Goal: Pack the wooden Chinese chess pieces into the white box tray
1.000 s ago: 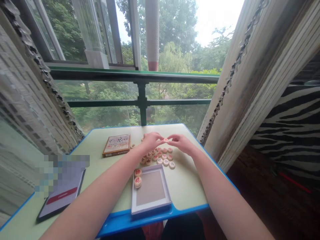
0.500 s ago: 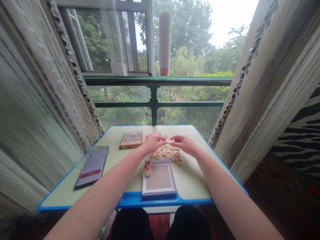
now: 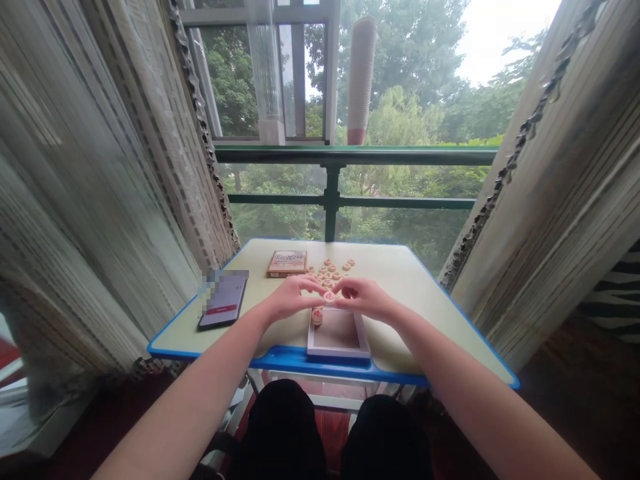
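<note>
Between the fingertips of my left hand (image 3: 295, 297) and my right hand (image 3: 365, 297) is a round Chinese chess piece (image 3: 329, 297) with a red character. Both hands pinch it from opposite sides, over the far edge of a shallow box tray (image 3: 363, 333). Inside the tray's left side sits another red-marked piece (image 3: 317, 317). My left hand hides the tray's far left corner. Beyond my fingers, several loose chess pieces (image 3: 332, 268) lie scattered on the table, some partly covered by the hands.
A printed box lid (image 3: 288, 263) lies at the back left of the pale, blue-edged table (image 3: 400, 267). A phone (image 3: 225, 303) rests near the left edge. Curtains (image 3: 200, 167) hang on both sides, and a green railing (image 3: 400, 156) crosses the window behind.
Both hands have come back toward me with a chess piece between them, from above the loose pieces to the tray's far edge. The camera view has shifted left.
</note>
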A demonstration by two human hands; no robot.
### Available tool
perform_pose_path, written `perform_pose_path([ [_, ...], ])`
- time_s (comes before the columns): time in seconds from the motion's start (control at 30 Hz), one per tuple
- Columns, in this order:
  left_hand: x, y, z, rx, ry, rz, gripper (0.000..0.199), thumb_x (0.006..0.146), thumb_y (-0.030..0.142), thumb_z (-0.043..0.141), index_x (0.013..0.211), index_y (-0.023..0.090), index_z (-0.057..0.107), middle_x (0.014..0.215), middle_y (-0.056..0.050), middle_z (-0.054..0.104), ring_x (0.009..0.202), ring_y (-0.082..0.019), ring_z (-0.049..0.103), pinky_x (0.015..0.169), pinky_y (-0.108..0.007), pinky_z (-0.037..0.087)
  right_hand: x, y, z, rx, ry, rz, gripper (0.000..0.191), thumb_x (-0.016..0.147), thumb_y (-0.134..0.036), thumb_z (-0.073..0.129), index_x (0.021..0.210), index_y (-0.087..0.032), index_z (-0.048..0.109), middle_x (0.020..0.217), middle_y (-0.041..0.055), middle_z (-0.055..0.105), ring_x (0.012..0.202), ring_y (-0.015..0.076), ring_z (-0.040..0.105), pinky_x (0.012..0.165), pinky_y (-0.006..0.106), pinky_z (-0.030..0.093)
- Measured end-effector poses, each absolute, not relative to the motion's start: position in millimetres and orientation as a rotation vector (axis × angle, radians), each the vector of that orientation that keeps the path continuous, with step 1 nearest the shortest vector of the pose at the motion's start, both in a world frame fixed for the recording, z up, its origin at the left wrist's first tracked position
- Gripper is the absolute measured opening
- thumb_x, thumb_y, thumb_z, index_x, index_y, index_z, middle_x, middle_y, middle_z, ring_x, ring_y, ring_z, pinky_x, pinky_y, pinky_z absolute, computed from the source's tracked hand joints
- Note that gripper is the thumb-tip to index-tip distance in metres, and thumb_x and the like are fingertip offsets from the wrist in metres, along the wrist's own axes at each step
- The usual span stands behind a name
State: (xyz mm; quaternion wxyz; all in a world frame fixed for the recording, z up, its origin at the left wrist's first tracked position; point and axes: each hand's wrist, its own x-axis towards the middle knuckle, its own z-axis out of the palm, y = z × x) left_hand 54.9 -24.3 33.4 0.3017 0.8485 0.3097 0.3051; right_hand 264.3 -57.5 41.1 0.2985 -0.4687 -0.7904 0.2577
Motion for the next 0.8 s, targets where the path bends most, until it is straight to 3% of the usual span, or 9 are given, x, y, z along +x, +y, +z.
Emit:
perform_pose_path([
  [0.27,36,-47,17,2.269,0.747,0.886,0.027,0.068,0.034,0.071,0.089,0.018,0.073,0.090,-0.007,0.067,0.085,-0.018,0.061,0.082,-0.030,0.046,248,-69,40,-1.167,-2.327,0.628,0.022,0.069,-0.033,0.066,0.083,-0.016,0.066,0.062,-0.0023,0.051,0.058,0.0088,0.043,0.054,0.021,0.032],
  [0.8,29,-60,17,2.111,0.843,0.855,0.032,0.067,0.038,0.070,0.092,0.018,0.072,0.096,-0.008,0.065,0.089,-0.019,0.059,0.077,-0.028,0.046,242,-77,35,-1.210,-2.259,0.635,0.026,0.070,-0.036,0.063,0.087,-0.016,0.068,0.059,-0.0025,0.049,0.057,0.0095,0.042,0.054,0.023,0.031],
])
